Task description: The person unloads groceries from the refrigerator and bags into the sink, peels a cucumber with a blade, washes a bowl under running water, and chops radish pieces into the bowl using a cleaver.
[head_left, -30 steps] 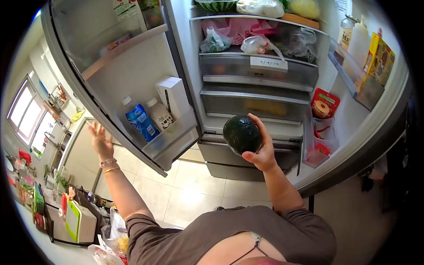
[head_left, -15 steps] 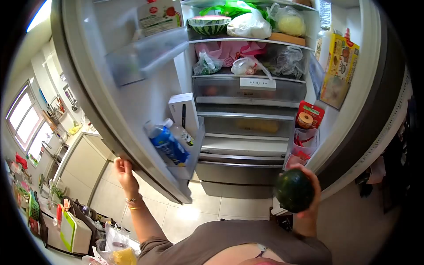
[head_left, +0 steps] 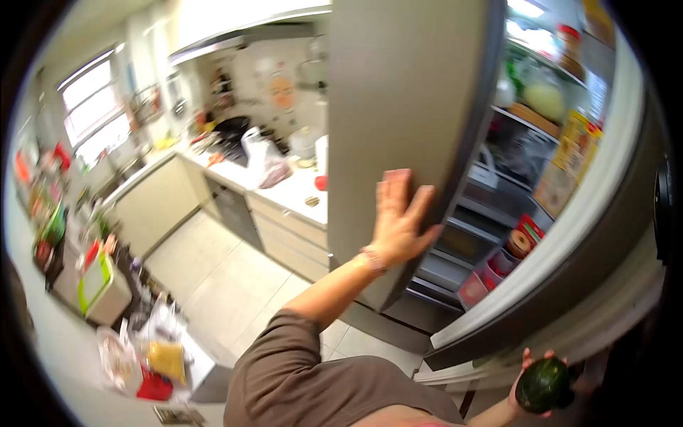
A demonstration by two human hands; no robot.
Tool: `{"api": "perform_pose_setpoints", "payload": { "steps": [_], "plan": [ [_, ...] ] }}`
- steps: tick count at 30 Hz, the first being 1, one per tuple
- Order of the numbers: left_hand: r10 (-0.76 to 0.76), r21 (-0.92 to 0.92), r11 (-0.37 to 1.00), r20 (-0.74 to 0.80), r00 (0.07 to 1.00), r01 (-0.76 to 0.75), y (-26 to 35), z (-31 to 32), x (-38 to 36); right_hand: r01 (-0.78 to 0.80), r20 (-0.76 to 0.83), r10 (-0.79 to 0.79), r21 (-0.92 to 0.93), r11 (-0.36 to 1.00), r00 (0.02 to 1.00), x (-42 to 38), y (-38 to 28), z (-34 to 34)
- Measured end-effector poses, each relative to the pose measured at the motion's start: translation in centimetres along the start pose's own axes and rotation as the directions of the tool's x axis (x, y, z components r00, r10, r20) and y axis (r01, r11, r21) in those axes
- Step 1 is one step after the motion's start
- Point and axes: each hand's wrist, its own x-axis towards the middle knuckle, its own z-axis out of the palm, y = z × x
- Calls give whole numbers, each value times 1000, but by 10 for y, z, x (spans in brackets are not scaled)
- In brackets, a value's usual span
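Observation:
My left hand (head_left: 404, 222) lies flat with fingers spread on the outer face of the left fridge door (head_left: 398, 92), near its edge. That door is partly shut and hides the left half of the fridge interior. Down at the lower right, my right hand (head_left: 525, 364) holds a round dark green gourd (head_left: 542, 385), its fingers wrapped around the far side. The right fridge door (head_left: 569, 285) stands open between the gourd and the shelves. A yellow packet (head_left: 567, 167) and a red packet (head_left: 525, 236) sit in its racks.
Behind the left door runs a kitchen counter (head_left: 304, 206) carrying a plastic bag (head_left: 265, 160) and a wok (head_left: 233, 128). At the lower left, a white cabinet top (head_left: 203, 366) bears bags and a yellow packet (head_left: 166, 361). Pale floor tiles (head_left: 235, 270) lie between.
The left door has swung from wide open to partly shut, and my left hand has moved from its edge to its outer face. My right hand with the gourd now appears lower and farther right.

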Motion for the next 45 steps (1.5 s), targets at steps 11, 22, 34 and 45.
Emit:
{"api": "perform_pose_setpoints", "payload": {
  "steps": [11, 22, 34, 45],
  "plan": [
    [8, 182, 983, -90, 996, 8, 1, 110, 31, -14, -302, 63, 163, 986, 951, 20, 61, 2],
    [72, -271, 962, 143, 987, -31, -25, 71, 33, -117, -148, 178, 352, 929, 973, 88, 156, 22],
    [-93, -401, 549, 843, 530, 734, -305, -170, -147, -228, 114, 209, 190, 955, 971, 162, 390, 207],
    [-509, -580, -692, 814, 281, 429, -535, -374, -224, 119, 740, 558, -636, 763, 377, 149, 775, 508]
  ]
}}
